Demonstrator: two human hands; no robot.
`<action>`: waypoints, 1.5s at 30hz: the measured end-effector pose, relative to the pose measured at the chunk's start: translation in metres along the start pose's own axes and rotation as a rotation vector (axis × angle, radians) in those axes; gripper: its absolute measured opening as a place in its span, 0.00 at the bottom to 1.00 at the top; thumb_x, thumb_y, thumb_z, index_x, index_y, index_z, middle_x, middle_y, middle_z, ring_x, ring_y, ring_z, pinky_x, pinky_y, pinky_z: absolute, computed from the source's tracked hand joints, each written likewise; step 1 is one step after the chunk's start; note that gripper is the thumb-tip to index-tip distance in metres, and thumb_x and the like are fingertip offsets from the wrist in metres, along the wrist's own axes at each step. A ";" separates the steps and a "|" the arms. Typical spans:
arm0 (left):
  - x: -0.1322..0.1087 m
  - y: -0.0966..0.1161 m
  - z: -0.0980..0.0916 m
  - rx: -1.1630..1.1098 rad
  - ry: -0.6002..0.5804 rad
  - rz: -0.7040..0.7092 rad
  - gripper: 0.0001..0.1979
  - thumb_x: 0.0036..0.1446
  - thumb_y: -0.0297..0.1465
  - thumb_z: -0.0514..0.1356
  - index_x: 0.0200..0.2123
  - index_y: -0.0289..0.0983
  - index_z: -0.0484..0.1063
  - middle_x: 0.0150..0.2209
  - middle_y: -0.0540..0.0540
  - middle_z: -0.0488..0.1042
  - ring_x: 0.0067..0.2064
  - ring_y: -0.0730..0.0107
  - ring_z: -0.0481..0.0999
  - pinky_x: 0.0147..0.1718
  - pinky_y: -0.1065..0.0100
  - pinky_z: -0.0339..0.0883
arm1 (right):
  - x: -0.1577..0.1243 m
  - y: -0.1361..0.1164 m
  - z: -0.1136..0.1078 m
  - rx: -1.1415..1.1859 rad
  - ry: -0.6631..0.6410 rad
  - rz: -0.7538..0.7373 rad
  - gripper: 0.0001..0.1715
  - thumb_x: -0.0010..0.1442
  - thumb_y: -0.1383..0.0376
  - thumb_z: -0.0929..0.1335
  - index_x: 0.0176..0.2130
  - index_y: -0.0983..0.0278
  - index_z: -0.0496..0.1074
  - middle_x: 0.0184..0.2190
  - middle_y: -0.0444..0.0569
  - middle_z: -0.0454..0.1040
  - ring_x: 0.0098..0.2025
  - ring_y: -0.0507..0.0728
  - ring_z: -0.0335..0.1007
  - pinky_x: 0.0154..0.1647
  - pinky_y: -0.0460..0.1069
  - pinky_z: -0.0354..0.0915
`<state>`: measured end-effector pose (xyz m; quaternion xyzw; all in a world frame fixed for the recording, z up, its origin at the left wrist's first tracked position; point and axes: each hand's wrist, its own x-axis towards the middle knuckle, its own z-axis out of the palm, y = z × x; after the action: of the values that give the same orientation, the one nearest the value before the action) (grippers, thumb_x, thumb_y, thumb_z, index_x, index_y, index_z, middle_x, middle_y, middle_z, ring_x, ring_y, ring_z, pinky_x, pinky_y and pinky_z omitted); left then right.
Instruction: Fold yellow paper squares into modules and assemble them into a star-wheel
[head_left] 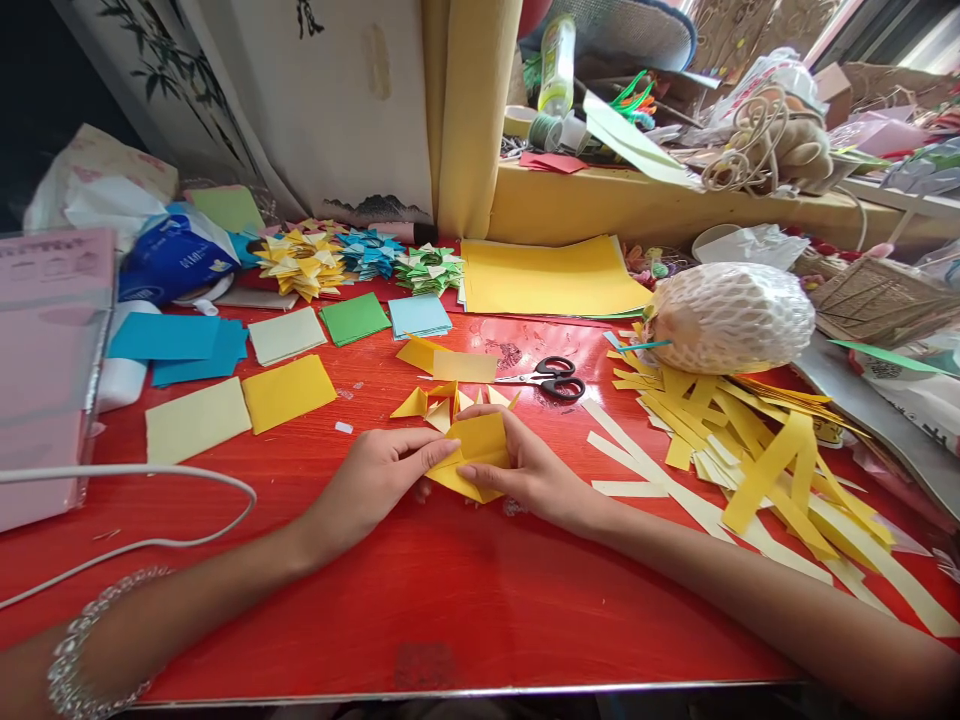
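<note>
Between my two hands is a folded piece of yellow paper, creased and partly open. My left hand pinches its left edge with thumb and forefinger. My right hand grips its right side, the thumb lying across the front and the other fingers behind. Just beyond my hands lie several folded yellow and cream paper pieces, partly hidden by them. Farther back are a cream paper rectangle and black-handled scissors, their blades pointing left.
Stacks of yellow, cream, green and blue paper lie left. Behind them sit folded paper stars. Large yellow sheets lie at the back. Paper strips and a net-wrapped object are right. A white cable curves at left.
</note>
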<state>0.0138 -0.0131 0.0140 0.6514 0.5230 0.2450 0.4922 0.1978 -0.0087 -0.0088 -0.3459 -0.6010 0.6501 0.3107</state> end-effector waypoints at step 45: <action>0.002 -0.001 -0.009 0.307 0.172 0.330 0.10 0.57 0.37 0.54 0.31 0.38 0.71 0.32 0.49 0.68 0.34 0.71 0.69 0.31 0.72 0.63 | 0.008 -0.001 0.000 0.345 0.111 0.028 0.12 0.53 0.63 0.69 0.39 0.62 0.71 0.37 0.46 0.74 0.36 0.52 0.72 0.39 0.48 0.69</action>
<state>0.0065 -0.0077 0.0162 0.7719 0.4805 0.2945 0.2943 0.1935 -0.0023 -0.0087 -0.3312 -0.4574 0.7277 0.3892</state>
